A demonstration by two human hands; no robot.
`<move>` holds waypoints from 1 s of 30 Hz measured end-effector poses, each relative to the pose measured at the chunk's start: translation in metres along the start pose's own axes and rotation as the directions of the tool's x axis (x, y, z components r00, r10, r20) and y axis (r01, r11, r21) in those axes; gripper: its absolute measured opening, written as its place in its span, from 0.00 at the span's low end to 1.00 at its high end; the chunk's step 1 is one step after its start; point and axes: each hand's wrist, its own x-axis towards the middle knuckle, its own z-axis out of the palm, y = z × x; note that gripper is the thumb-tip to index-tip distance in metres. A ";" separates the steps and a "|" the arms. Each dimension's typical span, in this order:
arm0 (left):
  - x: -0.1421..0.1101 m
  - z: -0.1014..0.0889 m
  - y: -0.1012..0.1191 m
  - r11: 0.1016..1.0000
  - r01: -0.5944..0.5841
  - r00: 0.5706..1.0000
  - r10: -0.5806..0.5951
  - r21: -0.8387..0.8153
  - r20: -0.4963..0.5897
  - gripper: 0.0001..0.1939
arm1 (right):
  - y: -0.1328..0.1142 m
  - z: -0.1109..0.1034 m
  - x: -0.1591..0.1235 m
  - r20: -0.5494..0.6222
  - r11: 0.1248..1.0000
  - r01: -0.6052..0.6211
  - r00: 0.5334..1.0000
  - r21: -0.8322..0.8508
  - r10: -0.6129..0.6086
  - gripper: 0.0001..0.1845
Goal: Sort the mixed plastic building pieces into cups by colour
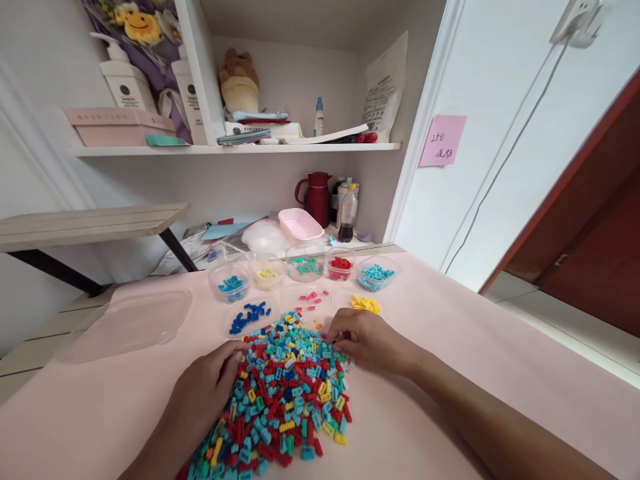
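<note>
A large heap of small mixed toy building bricks (287,393) covers the middle of the pink tabletop. At the heap's left edge is my left hand (213,377), with thumb and forefinger drawn together; anything between them is too small to make out. My right hand (365,337) rests at the heap's upper right edge, its fingers curled down in a pinch whose tips are partly hidden among the bricks. Just beyond the heap lie dark blue bricks (249,317), pink bricks (313,300) and yellow bricks (365,305) on clear shallow lids or trays.
Behind stands a row of clear tubs with sorted bricks: blue (231,285), pale yellow (267,274), green (306,265), red (340,268) and light blue (376,276). A large clear lid (135,323) lies left. Further back are a pink basin (301,225), a red jug (317,198) and bottles.
</note>
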 end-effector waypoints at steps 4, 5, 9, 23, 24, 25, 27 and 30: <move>0.000 0.000 0.000 1.000 -0.013 1.000 0.013 -0.011 -0.016 0.17 | -0.002 -0.004 0.001 0.012 0.984 -0.027 1.000 0.179 0.025 0.05; -0.001 0.000 0.000 1.000 -0.016 1.000 0.016 -0.010 -0.020 0.17 | -0.003 -0.004 0.001 0.024 0.969 -0.055 0.998 0.242 0.051 0.05; -0.001 0.001 0.000 1.000 -0.031 0.999 0.031 -0.003 -0.027 0.18 | -0.007 -0.005 0.000 0.128 0.805 -0.194 0.981 0.560 0.148 0.09; 0.006 0.003 -0.005 0.999 0.001 1.000 0.000 0.034 -0.028 0.19 | 0.013 -0.040 0.004 -0.291 0.700 -0.103 0.859 0.707 0.421 0.14; 0.007 0.003 -0.005 1.000 0.000 1.000 0.001 0.030 -0.028 0.18 | 0.022 -0.048 0.004 -0.375 0.711 -0.092 0.798 0.698 0.472 0.15; 0.007 0.003 -0.005 1.000 -0.005 1.000 0.006 0.025 -0.027 0.18 | 0.030 -0.055 0.003 -0.427 0.720 -0.095 0.749 0.687 0.507 0.16; 0.008 0.003 -0.006 1.000 -0.015 0.999 0.016 0.016 -0.032 0.18 | 0.045 -0.067 0.000 -0.475 0.716 -0.119 0.672 0.688 0.568 0.19; 0.009 0.005 -0.009 1.000 -0.017 0.999 0.018 0.010 -0.043 0.17 | 0.053 -0.077 -0.006 -0.528 0.692 -0.066 0.595 0.719 0.605 0.20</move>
